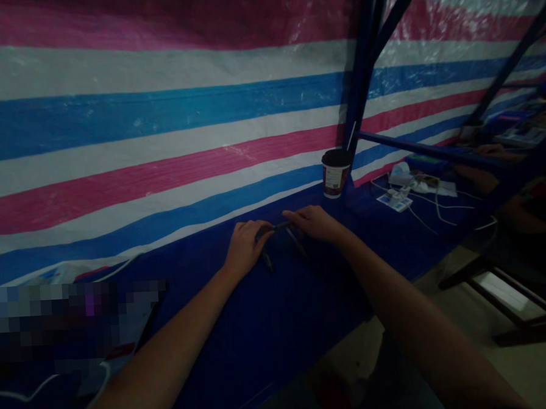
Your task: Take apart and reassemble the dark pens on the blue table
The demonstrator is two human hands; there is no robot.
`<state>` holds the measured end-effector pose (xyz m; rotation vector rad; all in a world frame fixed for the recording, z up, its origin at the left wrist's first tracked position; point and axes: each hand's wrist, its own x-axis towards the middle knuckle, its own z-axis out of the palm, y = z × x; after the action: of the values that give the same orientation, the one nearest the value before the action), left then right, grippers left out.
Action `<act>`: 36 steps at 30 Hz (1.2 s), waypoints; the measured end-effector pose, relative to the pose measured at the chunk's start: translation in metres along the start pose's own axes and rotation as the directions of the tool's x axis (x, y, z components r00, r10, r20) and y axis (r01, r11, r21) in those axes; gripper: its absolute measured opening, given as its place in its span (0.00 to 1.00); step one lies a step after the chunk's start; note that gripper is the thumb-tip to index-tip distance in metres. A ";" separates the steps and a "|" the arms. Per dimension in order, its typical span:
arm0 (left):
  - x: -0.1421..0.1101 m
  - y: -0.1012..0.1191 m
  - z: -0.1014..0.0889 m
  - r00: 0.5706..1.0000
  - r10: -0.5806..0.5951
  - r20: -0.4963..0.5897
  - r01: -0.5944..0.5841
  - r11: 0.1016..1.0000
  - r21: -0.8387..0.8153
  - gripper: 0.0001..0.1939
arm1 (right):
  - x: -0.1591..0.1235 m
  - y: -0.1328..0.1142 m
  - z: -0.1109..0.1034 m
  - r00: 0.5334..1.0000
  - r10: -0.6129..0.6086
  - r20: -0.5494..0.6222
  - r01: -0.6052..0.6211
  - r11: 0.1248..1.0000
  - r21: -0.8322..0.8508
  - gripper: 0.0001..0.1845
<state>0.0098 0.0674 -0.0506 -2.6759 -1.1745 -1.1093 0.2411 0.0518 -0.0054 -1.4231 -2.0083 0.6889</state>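
Over the blue table [207,354], my left hand [244,247] and my right hand [317,223] are close together with fingers bent. Between their fingertips runs a slim dark pen [281,226], lying roughly level, and both hands pinch it. Below my left fingers another dark, pen-like object [267,263] points toward me. A second pen-like object [297,243] slants beside my right fingers; dim light hides its details and whether the hand touches it.
A lidded paper cup [332,176] with a straw stands behind my right hand by a blue metal post [359,96]. Farther right are white cables and a power strip [402,176], a stool [511,296] and another person's arm [496,186]. Striped plastic sheeting [158,119] closes the back.
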 end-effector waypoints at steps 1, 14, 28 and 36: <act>0.000 0.000 0.000 1.000 0.002 0.001 -0.002 1.000 0.012 0.06 | 0.000 0.000 0.000 0.999 -0.032 -0.012 0.032 0.999 0.013 0.17; 0.001 0.004 -0.001 0.993 0.120 -0.018 -0.118 0.990 0.078 0.08 | -0.002 -0.002 0.000 0.991 -0.099 0.093 0.114 0.977 -0.179 0.15; 0.006 0.002 -0.005 0.999 0.038 -0.012 -0.038 0.998 0.040 0.08 | 0.000 0.001 0.006 0.985 -0.128 0.113 0.141 0.983 -0.115 0.20; 0.012 0.006 -0.011 0.955 -0.096 -0.280 0.089 0.995 -0.040 0.12 | 0.002 -0.003 0.011 0.996 -0.049 0.068 0.034 0.978 0.208 0.22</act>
<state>0.0122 0.0677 -0.0338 -2.3949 -1.2482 -1.4705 0.2308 0.0520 -0.0113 -1.2472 -1.9509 0.9145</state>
